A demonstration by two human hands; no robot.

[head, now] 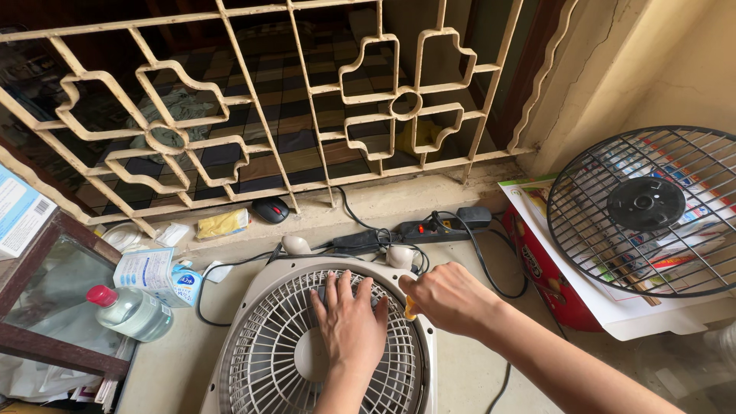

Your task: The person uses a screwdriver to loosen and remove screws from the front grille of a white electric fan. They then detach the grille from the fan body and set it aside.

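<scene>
1. A white and blue carton (pixel 157 276) lies on its side at the left, just beside the glass-topped table, its blue-printed face turned up.
2. A clear plastic bottle (pixel 130 310) with a pink-red cap lies just below the carton, and carries a pale label.
3. A flat white and light-blue box (pixel 19 211) sits at the far left edge, partly cut off.
4. A red cardboard box (pixel 548 272) with a white, colourfully printed top stands at the right, under a round black wire grille.

The box fan (pixel 307 360) runs off the bottom edge, partly hidden under the left hand (pixel 351 326).
</scene>
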